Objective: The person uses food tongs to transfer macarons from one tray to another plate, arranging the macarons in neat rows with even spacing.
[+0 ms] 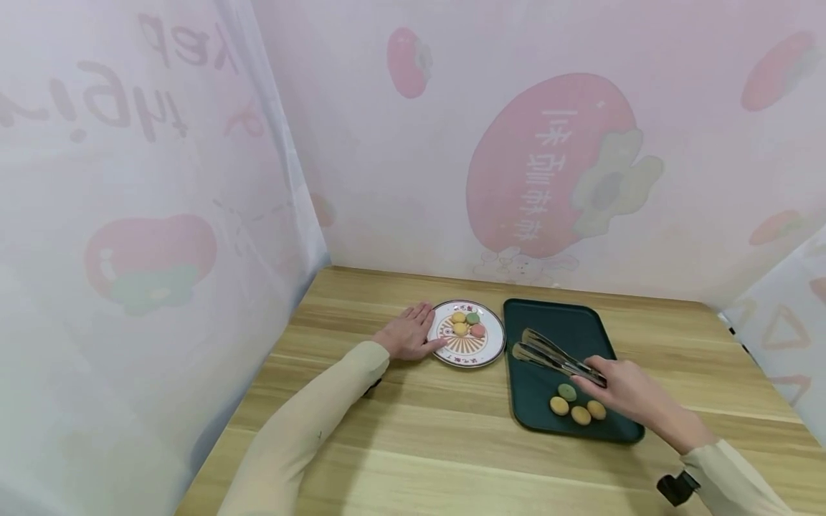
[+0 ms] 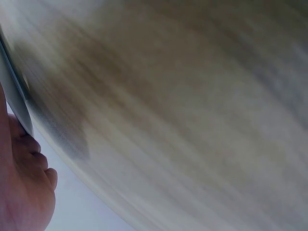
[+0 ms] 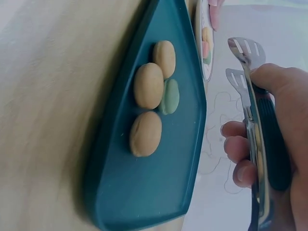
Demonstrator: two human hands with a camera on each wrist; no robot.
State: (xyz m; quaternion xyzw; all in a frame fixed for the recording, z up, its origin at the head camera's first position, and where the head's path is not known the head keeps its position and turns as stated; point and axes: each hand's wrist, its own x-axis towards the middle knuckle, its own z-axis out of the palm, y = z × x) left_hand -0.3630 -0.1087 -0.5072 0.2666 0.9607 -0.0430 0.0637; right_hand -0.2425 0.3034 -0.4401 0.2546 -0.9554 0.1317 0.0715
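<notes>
My right hand [image 1: 629, 390] grips a pair of metal serving tongs [image 1: 548, 352], whose slotted ends stand apart over the dark green tray [image 1: 548, 315]. On the tray's near part sit a green macaron [image 1: 567, 392] and several tan macarons [image 3: 146, 134], close to the right hand. My left hand [image 1: 408, 333] lies with straight fingers at the left rim of a white patterned plate [image 1: 466, 358], its thumb over the edge. Two yellow macarons [image 1: 459, 329], a green one [image 1: 473, 318] and a pink one [image 1: 477, 330] rest on that plate. The left wrist view shows mostly table and part of the left hand [image 2: 29, 178].
Both plate and tray stand on a wooden table [image 1: 413, 444], the plate directly left of the tray. Behind the table and along its left side hang pale pink printed curtains [image 1: 439, 179]. A black band [image 1: 677, 489] is on the right wrist.
</notes>
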